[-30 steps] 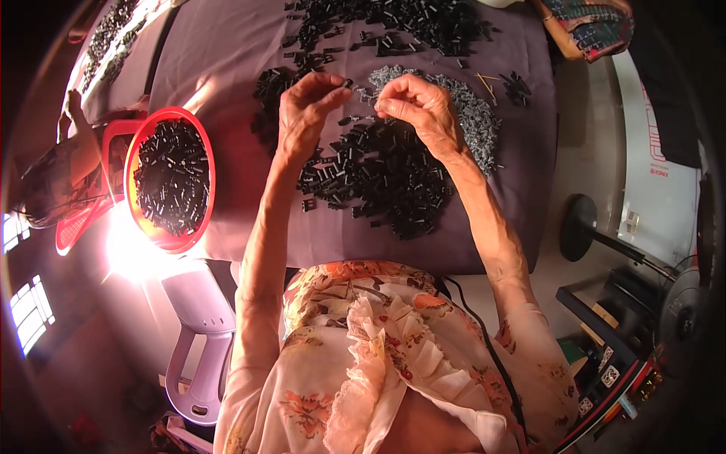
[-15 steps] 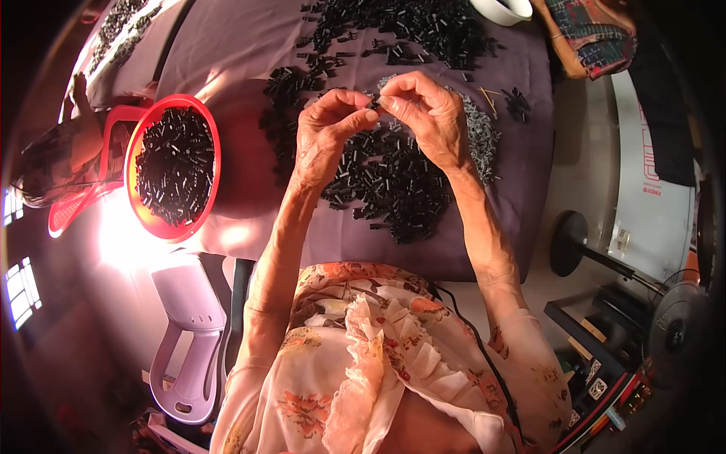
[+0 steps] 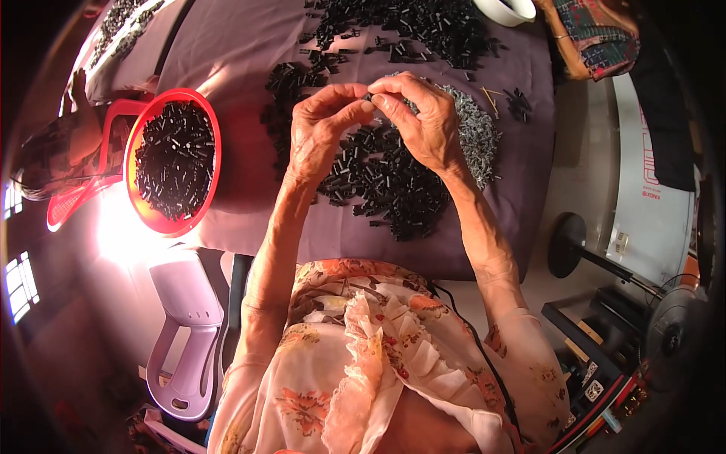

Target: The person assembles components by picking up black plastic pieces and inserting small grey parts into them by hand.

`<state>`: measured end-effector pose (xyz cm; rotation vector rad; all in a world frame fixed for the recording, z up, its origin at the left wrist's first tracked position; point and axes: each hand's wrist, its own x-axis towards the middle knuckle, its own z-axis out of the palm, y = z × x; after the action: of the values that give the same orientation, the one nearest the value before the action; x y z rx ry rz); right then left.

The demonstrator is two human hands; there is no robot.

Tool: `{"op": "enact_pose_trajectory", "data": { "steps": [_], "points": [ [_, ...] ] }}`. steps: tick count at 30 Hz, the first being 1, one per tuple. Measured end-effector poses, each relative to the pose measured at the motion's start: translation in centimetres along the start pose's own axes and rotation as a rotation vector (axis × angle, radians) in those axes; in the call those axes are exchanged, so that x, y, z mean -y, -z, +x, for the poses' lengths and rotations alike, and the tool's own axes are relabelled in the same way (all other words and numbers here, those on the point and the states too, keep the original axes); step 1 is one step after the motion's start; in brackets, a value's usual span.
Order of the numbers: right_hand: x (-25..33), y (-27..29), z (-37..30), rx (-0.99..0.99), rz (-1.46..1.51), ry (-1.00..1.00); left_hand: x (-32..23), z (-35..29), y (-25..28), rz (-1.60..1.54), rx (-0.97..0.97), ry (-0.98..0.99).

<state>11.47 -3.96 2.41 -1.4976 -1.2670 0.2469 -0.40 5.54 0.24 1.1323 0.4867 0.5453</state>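
My left hand (image 3: 325,125) and my right hand (image 3: 423,117) meet fingertip to fingertip above the table. Between them, pinched by both, is a tiny black piece (image 3: 368,97), mostly hidden by the fingers. It looks like the small black plastic parts in the pile (image 3: 393,181) right below my hands. Partly behind my right hand lies a heap of small grey pieces (image 3: 476,136). More black parts (image 3: 408,30) are spread across the far side of the cloth, and another strip of them (image 3: 286,91) lies beyond my left hand.
A red basin (image 3: 215,178) full of black parts is at the table's left edge, by a red chair. Thin sticks (image 3: 490,100) and a small black cluster (image 3: 518,104) lie at right. A white bowl (image 3: 507,10) and another person's arm (image 3: 567,45) are far right. A lilac chair (image 3: 185,333) stands lower left.
Both hands have shifted slightly left, still joined at the fingertips. My right fingers have changed their grip a little on the tiny piece.
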Motion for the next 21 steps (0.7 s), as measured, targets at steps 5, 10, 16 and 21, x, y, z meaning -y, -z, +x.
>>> {"op": "enact_pose_trajectory", "data": {
  "steps": [5, 10, 16, 21],
  "points": [
    [-0.5, 0.3, 0.9, 0.050, -0.074, 0.167, -0.7, 0.0, 0.6, -0.057, -0.055, -0.024],
    [-4.2, -1.1, -0.2, 0.142, -0.201, 0.066, -1.3, -0.1, 1.3, -0.151, -0.118, -0.082],
    [-7.4, -3.6, -1.2, 0.278, -0.401, 0.245, -1.3, -0.3, 1.9, -0.148, -0.141, -0.084],
    [-7.6, -5.0, -1.0, 0.350, -0.557, 0.311, -1.1, -0.2, 2.4, -0.173, -0.140, -0.085]
  ]
}}
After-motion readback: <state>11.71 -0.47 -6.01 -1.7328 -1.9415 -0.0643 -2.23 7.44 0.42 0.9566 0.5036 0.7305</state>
